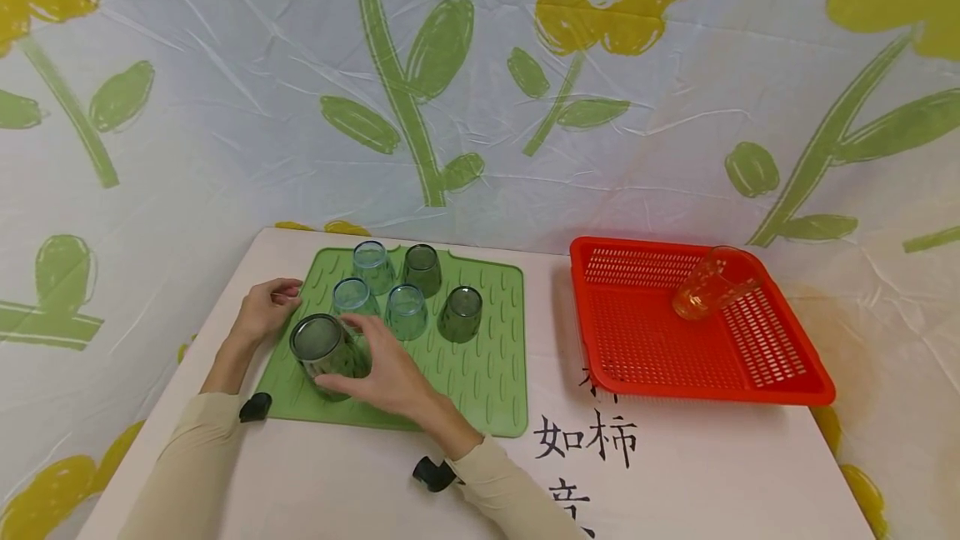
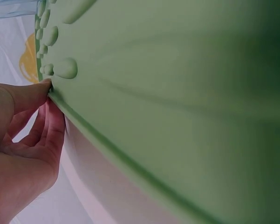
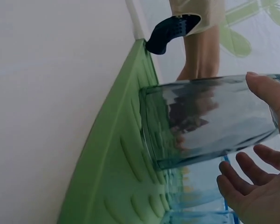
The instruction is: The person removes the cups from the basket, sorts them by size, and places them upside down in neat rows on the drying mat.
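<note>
In the head view, my right hand (image 1: 390, 373) holds a dark grey drinking glass (image 1: 318, 338), thumb on one side and fingers on the other. The right wrist view shows that glass (image 3: 209, 123) with one end at the mat and the thumb of my right hand (image 3: 265, 172) near its other end. My left hand (image 1: 262, 311) is at the left edge of a green drying mat (image 1: 480, 382). Close up, the left hand (image 2: 28, 135) pinches the mat's rim (image 2: 112, 140) between thumb and fingers.
Blue-tinted glasses (image 1: 407, 311) and two grey glasses (image 1: 461, 313) stand on the mat, just beyond the held one. To the right, a red plastic basket (image 1: 637, 390) contains a clear glass (image 1: 712, 286) lying tilted. A flower-printed cloth (image 1: 262, 107) hangs behind the table.
</note>
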Tool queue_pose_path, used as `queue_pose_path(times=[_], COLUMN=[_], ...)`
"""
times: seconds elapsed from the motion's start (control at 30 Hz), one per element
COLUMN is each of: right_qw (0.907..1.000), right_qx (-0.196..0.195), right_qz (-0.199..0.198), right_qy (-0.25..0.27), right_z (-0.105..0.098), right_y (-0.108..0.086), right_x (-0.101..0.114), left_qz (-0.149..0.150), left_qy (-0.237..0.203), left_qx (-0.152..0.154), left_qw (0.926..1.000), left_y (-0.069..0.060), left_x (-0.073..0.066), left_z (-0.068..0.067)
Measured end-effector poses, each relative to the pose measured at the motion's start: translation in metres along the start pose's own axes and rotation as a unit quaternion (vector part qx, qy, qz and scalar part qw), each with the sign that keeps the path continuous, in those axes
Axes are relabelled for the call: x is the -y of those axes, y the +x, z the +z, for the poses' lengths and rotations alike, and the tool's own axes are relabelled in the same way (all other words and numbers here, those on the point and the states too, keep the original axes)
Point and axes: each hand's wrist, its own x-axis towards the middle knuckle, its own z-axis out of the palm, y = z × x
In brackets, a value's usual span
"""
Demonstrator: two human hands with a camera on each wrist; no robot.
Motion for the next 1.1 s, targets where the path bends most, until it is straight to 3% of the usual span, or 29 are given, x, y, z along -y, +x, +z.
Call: queue_pose_path(times=[0.33, 0.87, 1.1], right_qw=[0.9997, 0.9967, 0.9962], right_qx=[0.012, -0.031, -0.035], right_qz=[0.013, -0.057, -0.043], right_qy=[-0.016, -0.049, -0.067], right_z=[-0.035, -0.098, -0.125], right_y=[-0.009, -0.014, -0.018], right_x=[0.002, 0.002, 0.001], left_qz=[0.000, 0.011, 0.010], left_qy=[-0.005, -0.003, 0.000], left_qx=[0.009, 0.015, 0.014], left_qw=[0.9999, 0.9998, 0.9999], left_y=[0.001, 0.003, 0.004], left_x=[0.000, 0.004, 0.004], left_z=[-0.002, -0.003, -0.003])
